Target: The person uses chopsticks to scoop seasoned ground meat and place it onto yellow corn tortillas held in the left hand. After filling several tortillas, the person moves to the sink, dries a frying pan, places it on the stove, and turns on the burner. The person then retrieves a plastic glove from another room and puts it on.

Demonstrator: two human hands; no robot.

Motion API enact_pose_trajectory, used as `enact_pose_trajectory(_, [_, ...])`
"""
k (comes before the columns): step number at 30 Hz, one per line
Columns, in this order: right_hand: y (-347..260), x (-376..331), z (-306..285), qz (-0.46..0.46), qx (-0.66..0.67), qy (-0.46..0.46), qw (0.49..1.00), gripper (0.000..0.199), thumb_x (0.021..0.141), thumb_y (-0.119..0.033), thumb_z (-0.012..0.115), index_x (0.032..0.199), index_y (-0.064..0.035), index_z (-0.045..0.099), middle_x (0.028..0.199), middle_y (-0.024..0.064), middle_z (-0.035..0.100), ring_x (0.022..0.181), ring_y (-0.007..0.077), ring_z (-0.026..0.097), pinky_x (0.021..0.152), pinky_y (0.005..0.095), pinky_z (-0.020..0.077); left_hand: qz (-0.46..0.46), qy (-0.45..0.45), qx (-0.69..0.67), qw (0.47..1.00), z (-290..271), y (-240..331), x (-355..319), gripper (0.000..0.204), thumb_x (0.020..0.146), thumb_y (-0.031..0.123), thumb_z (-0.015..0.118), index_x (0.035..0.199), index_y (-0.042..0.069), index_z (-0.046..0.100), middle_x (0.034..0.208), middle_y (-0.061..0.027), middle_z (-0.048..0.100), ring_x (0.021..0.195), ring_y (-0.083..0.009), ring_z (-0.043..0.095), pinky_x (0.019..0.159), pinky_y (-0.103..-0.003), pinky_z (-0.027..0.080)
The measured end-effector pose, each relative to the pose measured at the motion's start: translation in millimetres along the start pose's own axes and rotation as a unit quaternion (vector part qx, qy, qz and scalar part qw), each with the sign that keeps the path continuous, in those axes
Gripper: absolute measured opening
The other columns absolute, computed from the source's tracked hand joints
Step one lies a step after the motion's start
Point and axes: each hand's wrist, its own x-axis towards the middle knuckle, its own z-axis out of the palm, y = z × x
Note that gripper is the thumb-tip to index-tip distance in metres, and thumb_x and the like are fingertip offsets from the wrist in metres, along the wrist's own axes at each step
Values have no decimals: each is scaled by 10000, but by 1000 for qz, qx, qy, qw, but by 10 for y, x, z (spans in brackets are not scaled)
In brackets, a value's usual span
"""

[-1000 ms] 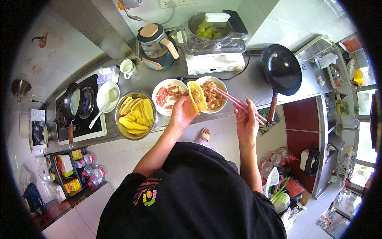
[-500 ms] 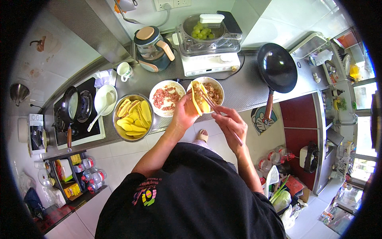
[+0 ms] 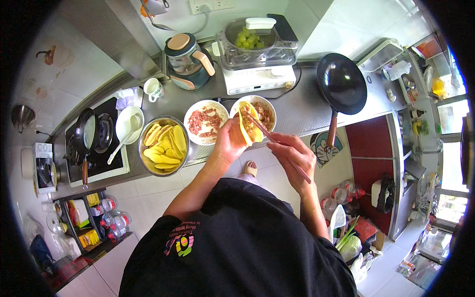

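My left hand [image 3: 229, 142] holds up a thin yellow wrapper [image 3: 242, 124], partly folded, with brown minced filling [image 3: 248, 120] inside. A pair of reddish-brown chopsticks [image 3: 265, 132] is gripped in my right hand [image 3: 296, 154], fingers closed round them. Their tips touch the filling in the wrapper. Just behind, a white bowl [image 3: 275, 110] contains more of the brown mince, partly hidden by the wrapper. Left of it stands a second white bowl [image 3: 187, 113] with pinkish minced bits on its bottom. Further left, a metal bowl [image 3: 143, 154] is heaped with yellow folded pieces [image 3: 169, 143].
A white electric cooker [image 3: 259, 81] with green grapes [image 3: 249, 39] on top and a kettle [image 3: 189, 64] stand behind the bowls. A black wok [image 3: 341, 84] sits right, its handle over the counter edge. At left are a ladle bowl [image 3: 129, 113], mug [image 3: 153, 90] and stove pan [image 3: 87, 131].
My right hand has shifted slightly right, and the chopsticks' tips stay at the filling. The view has drifted a little; the left hand keeps its hold on the wrapper.
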Motion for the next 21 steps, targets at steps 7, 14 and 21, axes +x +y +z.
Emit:
enact_pose_trajectory(7, [-12, -47, 22, 15, 32, 81, 996, 248, 798, 51, 694, 1026, -44, 698, 1064, 141, 683, 937, 252, 685, 767, 322, 563, -1, -50, -31, 998, 48, -21, -3, 403, 978, 279, 391, 1286, 65, 538, 1302, -113, 579, 1199, -281, 543, 998, -499, 420])
enact_pose_trajectory(14, [-5, -133, 118, -1, 34, 89, 995, 207, 821, 50, 669, 1015, -21, 685, 1069, 158, 677, 938, 255, 679, 777, 318, 554, 17, -34, -33, 999, 96, 9, 30, 432, 970, 269, 394, 1306, 28, 519, 1314, -152, 568, 1217, -313, 533, 1048, -526, 386])
enact_pose_trajectory(21, [-97, -231, 120, 7, 12, 53, 999, 208, 810, 51, 685, 1006, -22, 680, 1034, 154, 684, 893, 273, 685, 758, 324, 556, 39, -27, -24, 999, 122, 78, 55, 425, 952, 241, 430, 1298, 9, 515, 1302, -180, 567, 1197, -347, 537, 1051, -528, 383])
